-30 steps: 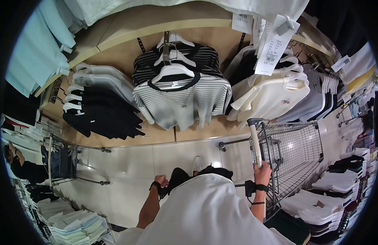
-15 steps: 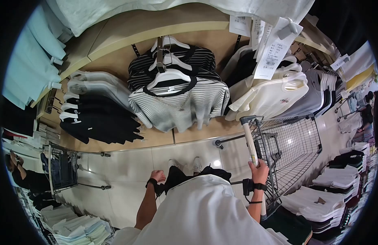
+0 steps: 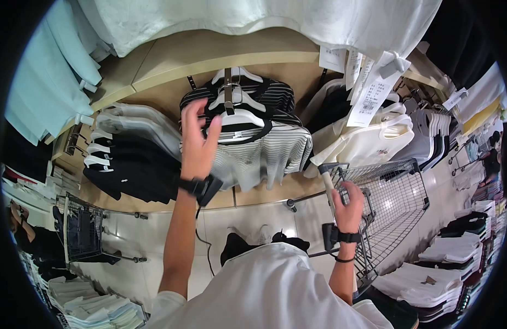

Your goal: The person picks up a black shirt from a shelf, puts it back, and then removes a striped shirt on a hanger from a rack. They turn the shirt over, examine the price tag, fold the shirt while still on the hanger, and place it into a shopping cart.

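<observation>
Wooden shelf [image 3: 226, 58]; left hand [image 3: 198, 147] open, now raised before striped shirt [image 3: 250, 154]; right hand [image 3: 349, 213] open, no longer gripping cart handle [image 3: 327, 180]

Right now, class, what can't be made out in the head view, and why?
All in the head view:
Price tag: fine print too small.
Left hand: fingertips blurred, contact unclear.
Front striped top: part hidden behind that hand.
White garment overhead: cut off by the top edge.

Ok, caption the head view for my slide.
Left hand open before a pale striped top on a white hanger, right hand near the cart handle.
</observation>
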A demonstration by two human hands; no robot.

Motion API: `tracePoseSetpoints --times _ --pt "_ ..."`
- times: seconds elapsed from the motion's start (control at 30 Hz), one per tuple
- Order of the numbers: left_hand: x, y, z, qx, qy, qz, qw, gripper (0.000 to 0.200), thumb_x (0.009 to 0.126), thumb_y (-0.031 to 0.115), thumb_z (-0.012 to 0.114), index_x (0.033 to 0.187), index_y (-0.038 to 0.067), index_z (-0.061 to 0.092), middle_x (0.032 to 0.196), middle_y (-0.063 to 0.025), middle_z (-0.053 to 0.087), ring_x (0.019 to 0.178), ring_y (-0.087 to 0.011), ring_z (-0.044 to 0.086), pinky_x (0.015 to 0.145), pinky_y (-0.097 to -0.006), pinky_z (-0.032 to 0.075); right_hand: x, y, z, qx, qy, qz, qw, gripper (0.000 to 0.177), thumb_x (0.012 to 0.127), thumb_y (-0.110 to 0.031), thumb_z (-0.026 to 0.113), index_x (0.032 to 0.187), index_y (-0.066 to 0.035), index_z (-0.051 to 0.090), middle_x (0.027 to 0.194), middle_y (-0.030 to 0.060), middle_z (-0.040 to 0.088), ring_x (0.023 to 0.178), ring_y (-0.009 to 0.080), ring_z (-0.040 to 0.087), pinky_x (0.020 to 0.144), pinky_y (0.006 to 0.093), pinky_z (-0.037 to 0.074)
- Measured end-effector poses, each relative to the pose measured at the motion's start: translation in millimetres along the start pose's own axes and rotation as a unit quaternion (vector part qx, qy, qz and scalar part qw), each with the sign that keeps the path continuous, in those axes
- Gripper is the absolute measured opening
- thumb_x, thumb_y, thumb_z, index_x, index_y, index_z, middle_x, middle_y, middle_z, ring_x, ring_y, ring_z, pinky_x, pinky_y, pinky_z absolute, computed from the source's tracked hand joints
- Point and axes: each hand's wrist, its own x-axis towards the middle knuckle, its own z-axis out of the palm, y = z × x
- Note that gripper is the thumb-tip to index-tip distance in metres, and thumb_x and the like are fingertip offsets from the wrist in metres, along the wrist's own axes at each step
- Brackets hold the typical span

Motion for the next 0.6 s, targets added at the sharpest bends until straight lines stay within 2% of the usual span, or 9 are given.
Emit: tracePoseSetpoints --times 0.07,0.13,0.17,0.3,0.4,0.6 --pt "29 3 18 0.171 0.021 0.109 0.979 0.038 0.097 0.016 0.053 0.131 0.0 0.047 0.126 -0.019 0.052 0.115 -0.0332 0.051 0.101 -0.0388 0.04 20 -32 16 0.068 -0.016 -0.044 0.997 0.034 0.081 -0.017 0.075 0.108 -0.001 0.062 0.115 0.0179 0.063 0.109 0.0364 0.055 0.096 0.0434 0.042" --pt "38 -13 37 0.188 -0.002 0.149 0.971 0.039 0.096 0.015 0.05 0.132 -0.001 0.047 0.127 -0.0218 0.051 0.116 -0.0392 0.05 0.101 -0.0421 0.039 35 -62 34 0.109 -0.046 -0.076 0.99 0.035 0.08 -0.017 0.075 0.109 -0.001 0.062 0.117 0.0182 0.062 0.111 0.0368 0.054 0.096 0.043 0.042" --pt "36 -19 43 0.142 0.01 0.136 0.98 0.037 0.097 0.013 0.047 0.131 -0.002 0.047 0.128 -0.0223 0.052 0.117 -0.0392 0.05 0.102 -0.0439 0.038 41 -71 47 0.131 -0.046 -0.098 0.985 0.037 0.081 -0.017 0.074 0.11 0.0 0.061 0.118 0.0184 0.062 0.111 0.0372 0.054 0.097 0.0438 0.042" --pt "36 -24 49 0.168 0.045 0.149 0.973 0.039 0.093 0.013 0.052 0.129 -0.001 0.048 0.127 -0.0201 0.054 0.116 -0.0383 0.051 0.1 -0.0459 0.039 66 -101 97 0.184 -0.095 -0.128 0.97 0.045 0.081 -0.018 0.073 0.118 0.002 0.057 0.123 0.0193 0.059 0.114 0.0383 0.052 0.1 0.0455 0.041" --pt "35 -26 50 0.163 0.041 0.133 0.977 0.038 0.092 0.014 0.052 0.128 0.0 0.048 0.127 -0.0191 0.054 0.116 -0.0378 0.051 0.1 -0.0454 0.038 85 -118 135 0.179 -0.063 -0.167 0.967 0.054 0.081 -0.018 0.072 0.127 0.002 0.052 0.129 0.0204 0.055 0.118 0.0411 0.049 0.104 0.0465 0.039" --pt "36 -28 51 0.168 0.053 0.151 0.973 0.036 0.091 0.013 0.053 0.124 0.001 0.05 0.128 -0.0178 0.055 0.117 -0.0363 0.051 0.1 -0.0466 0.037 102 -130 190 0.053 -0.021 -0.211 0.976 0.065 0.082 -0.023 0.071 0.137 -0.001 0.045 0.134 0.0179 0.051 0.125 0.0425 0.043 0.109 0.0536 0.031"
